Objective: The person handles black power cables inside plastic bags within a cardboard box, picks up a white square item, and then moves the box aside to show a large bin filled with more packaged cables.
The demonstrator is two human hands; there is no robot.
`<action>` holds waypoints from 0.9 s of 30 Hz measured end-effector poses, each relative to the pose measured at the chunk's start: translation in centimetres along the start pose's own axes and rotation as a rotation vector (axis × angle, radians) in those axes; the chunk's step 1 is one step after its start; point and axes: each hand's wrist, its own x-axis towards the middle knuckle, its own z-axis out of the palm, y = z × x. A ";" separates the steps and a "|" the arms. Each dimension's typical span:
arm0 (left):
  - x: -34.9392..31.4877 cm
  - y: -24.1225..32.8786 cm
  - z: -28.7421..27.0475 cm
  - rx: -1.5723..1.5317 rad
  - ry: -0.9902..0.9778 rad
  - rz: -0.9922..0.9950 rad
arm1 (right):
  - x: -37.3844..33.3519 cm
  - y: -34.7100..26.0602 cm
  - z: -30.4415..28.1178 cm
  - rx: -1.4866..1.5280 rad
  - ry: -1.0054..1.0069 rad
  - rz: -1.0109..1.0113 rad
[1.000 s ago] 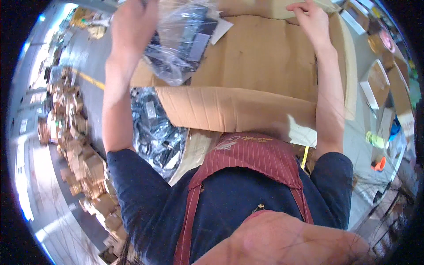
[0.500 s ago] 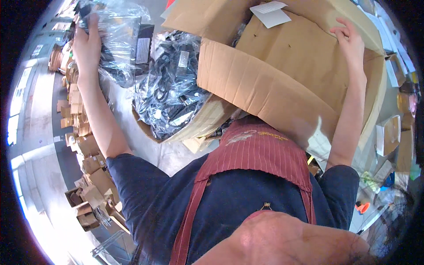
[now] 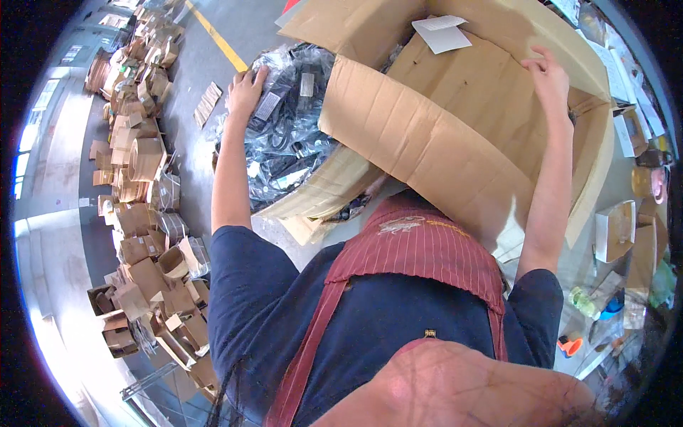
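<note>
My left hand (image 3: 245,92) rests at the left edge of a pile of black goods in clear plastic bags (image 3: 295,146). Its fingers curl over a bagged black item (image 3: 269,107) with a white label; the item's exact shape is lost in wrinkled plastic. A curved cardboard wall (image 3: 320,186) borders the near side of the pile. To the right, my right hand (image 3: 549,82) hovers over the large open cardboard box (image 3: 420,128), fingers loosely apart and nothing visible in them. Inside that box lies a folded white paper (image 3: 442,34).
Heaped cardboard boxes (image 3: 146,228) run along the left. A flat brown piece (image 3: 208,104) lies on the grey floor beside a yellow line (image 3: 217,35). At right are a white-edged box (image 3: 615,231), an orange object (image 3: 569,346) and assorted clutter.
My left hand has moved right and inward, from holding a large clear-bagged pack out at the far left to the bagged pile. My right hand has shifted slightly, still over the large box.
</note>
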 end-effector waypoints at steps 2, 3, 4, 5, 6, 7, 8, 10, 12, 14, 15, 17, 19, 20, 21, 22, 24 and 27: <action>-1.0 3.2 -1.2 -0.035 0.031 0.015 | -0.2 0.1 0.3 0.075 0.078 -0.031; -1.5 5.0 -1.9 -0.038 0.055 -0.026 | -0.2 0.2 0.4 0.074 0.083 -0.025; -2.3 5.8 -2.6 -0.037 0.081 -0.075 | -0.2 -0.1 0.6 0.026 0.086 -0.088; -3.2 6.5 -2.9 -0.010 0.132 -0.046 | -0.1 -0.4 0.7 -0.023 0.089 -0.151; -4.0 7.4 -3.2 -0.006 0.132 -0.045 | -0.1 -0.8 0.8 -0.019 0.089 -0.151; -4.9 10.6 -4.4 0.014 0.148 -0.098 | -0.3 -1.0 0.7 0.022 0.073 -0.132; -5.8 12.4 -5.5 0.040 0.170 -0.161 | -0.5 -1.3 0.5 0.071 0.058 -0.126; -6.6 12.9 -4.5 0.085 0.214 -0.128 | -0.5 -1.0 0.4 0.088 0.083 -0.130; -8.0 13.0 -3.8 0.087 0.360 -0.123 | -0.3 -1.4 1.2 0.114 0.100 -0.145; -8.0 13.1 -3.7 0.089 0.385 -0.113 | -0.5 -1.8 1.1 0.140 0.109 -0.174; -7.5 12.9 -3.9 0.092 0.352 -0.116 | -0.5 -1.9 1.0 0.137 0.112 -0.172; -6.7 12.6 -4.2 0.111 0.302 -0.133 | -0.5 -2.1 1.0 0.081 0.079 -0.129; -6.3 12.2 -4.3 0.118 0.285 -0.142 | -0.7 -2.3 1.1 0.079 0.090 -0.165; -6.2 12.0 -4.3 0.128 0.268 -0.145 | -0.8 -2.4 1.2 0.080 0.104 -0.197; -6.0 11.7 -4.4 0.107 0.278 -0.130 | -0.8 -2.5 1.1 0.080 0.100 -0.205; -5.6 12.0 -4.4 0.103 0.278 -0.127 | -1.1 -2.7 0.6 0.079 0.097 -0.192; -5.2 12.7 -4.4 0.082 0.301 -0.092 | -1.7 -2.9 -0.5 0.075 0.096 -0.177; -6.0 12.1 -4.4 0.040 0.218 -0.166 | -1.4 -4.4 -0.3 0.121 0.082 -0.161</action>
